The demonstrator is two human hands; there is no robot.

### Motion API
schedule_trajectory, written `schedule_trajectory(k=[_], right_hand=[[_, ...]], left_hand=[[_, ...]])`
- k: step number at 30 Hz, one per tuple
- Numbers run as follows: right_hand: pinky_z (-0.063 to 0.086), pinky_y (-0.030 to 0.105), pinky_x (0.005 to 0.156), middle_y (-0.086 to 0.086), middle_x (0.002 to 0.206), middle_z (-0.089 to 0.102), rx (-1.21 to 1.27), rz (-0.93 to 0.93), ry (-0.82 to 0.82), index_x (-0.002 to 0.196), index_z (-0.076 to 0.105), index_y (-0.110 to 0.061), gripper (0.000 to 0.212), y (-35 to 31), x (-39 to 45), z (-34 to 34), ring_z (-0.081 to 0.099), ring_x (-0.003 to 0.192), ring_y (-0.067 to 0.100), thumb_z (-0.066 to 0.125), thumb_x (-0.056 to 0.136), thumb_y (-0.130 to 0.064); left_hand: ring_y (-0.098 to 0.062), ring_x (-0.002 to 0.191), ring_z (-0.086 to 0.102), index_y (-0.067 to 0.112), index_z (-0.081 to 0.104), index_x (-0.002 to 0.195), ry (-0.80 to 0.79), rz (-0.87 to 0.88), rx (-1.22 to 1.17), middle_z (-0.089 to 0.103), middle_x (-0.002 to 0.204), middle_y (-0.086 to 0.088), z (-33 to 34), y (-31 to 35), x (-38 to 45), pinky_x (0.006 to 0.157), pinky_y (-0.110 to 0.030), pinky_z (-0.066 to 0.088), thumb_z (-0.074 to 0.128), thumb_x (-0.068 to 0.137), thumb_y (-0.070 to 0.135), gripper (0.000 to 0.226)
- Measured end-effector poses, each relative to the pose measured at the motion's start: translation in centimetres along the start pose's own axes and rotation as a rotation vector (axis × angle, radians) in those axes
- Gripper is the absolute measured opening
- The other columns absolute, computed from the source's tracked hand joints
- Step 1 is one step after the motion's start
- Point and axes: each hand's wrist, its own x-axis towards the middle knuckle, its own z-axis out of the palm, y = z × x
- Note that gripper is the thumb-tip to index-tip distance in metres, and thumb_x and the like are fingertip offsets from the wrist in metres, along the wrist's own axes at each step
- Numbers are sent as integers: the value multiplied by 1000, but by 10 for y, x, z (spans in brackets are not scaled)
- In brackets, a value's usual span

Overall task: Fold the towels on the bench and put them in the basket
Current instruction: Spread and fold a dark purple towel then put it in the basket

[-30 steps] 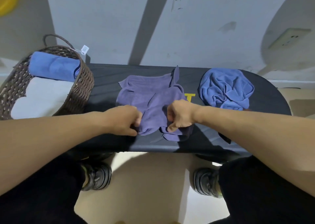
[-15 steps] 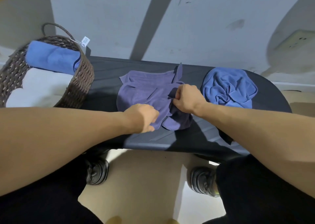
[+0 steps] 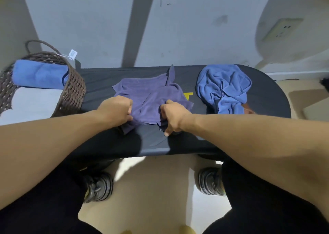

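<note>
Both hands grip the purple towel (image 3: 151,98) mid-desk near the front edge: left hand (image 3: 116,112) and right hand (image 3: 171,116) fingers curled tight on bunched cloth. Risk: uneven corners give a skewed fold; a pull could drag it off the front edge.

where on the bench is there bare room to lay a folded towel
Bare bench shows between the wicker basket and the purple towel, along the front edge between the forearms, and at the far right end beyond the crumpled blue towel. The middle is crowded: both hands grip the purple towel.
</note>
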Motion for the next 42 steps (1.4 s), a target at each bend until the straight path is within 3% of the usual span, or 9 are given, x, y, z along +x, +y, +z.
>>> schedule_trajectory(k=[4, 8, 11, 15, 20, 27, 32, 36, 42], right_hand=[[53, 36, 76, 8, 101, 70, -70, -17, -63, 99, 67, -11, 22, -3, 5, -12, 64, 92, 30, 75, 80, -18], [49, 28, 69, -2, 90, 68, 8, -6, -224, 91, 69, -17, 19, -1, -1, -28, 58, 79, 18, 81, 75, -16], [52, 26, 67, -8, 74, 65, 115, 0, -254, 80, 65, -23, 17, 8, -10, -48, 60, 68, 13, 81, 77, -19], [45, 20, 59, -10, 62, 62, 203, -6, -182, 73, 60, -21, 22, 28, -25, -65, 54, 49, 2, 79, 80, -14], [50, 23, 58, -2, 66, 60, 200, 117, -308, 74, 64, -19, 21, 51, -37, -64, 55, 58, 14, 71, 83, -1], [51, 24, 61, 3, 84, 62, 311, 171, -303, 84, 69, -19, 15, 65, -41, -88, 54, 70, 17, 72, 84, -5], [49, 24, 53, 6, 75, 60, 229, 178, -297, 83, 70, -17, 15, 47, -39, -87, 49, 54, 16, 68, 83, -2], [52, 35, 65, 19, 88, 66, -35, 136, -66, 91, 69, -2, 17, 25, -33, -75, 56, 70, 34, 59, 80, -12], [49, 26, 83, -6, 92, 64, 436, -68, -79, 108, 59, -18, 43, -18, -24, -61, 63, 86, 14, 83, 78, -38]], left_hand=[[-23, 85, 53, 21, 47, 72, -131, 136, -208, 56, 84, 3, 4, 22, -2, 74, -32, 44, 56, 82, 0, 25], [-16, 87, 45, 15, 57, 95, -194, 298, -176, 46, 95, 5, 19, 37, -8, 71, -23, 31, 63, 86, 14, 11], [-19, 99, 47, 16, 57, 113, -153, 278, -187, 43, 103, 5, 25, 35, -7, 81, -26, 37, 66, 88, 30, 29], [-19, 94, 49, 20, 58, 98, -86, 285, -223, 50, 96, 6, 24, 36, -10, 80, -32, 44, 67, 86, 29, 17], [0, 62, 57, 22, 60, 68, -145, 220, -388, 61, 61, 19, 8, 44, -6, 60, -18, 45, 71, 84, 16, 20], [-2, 48, 49, 19, 66, 81, -158, 157, -608, 60, 54, 13, -34, 16, -13, 48, -8, 37, 71, 89, 17, 10], [-1, 54, 50, 21, 62, 74, -71, 61, -606, 60, 56, 14, -41, 2, -18, 61, -20, 41, 68, 87, 15, 16], [-14, 69, 56, 18, 60, 74, -1, -17, -654, 64, 72, 0, -32, 9, -21, 71, -28, 47, 61, 89, 11, 18], [-11, 62, 55, 15, 64, 96, 7, -70, -922, 62, 70, 1, -43, 27, -14, 65, -26, 47, 57, 95, 8, 10]])
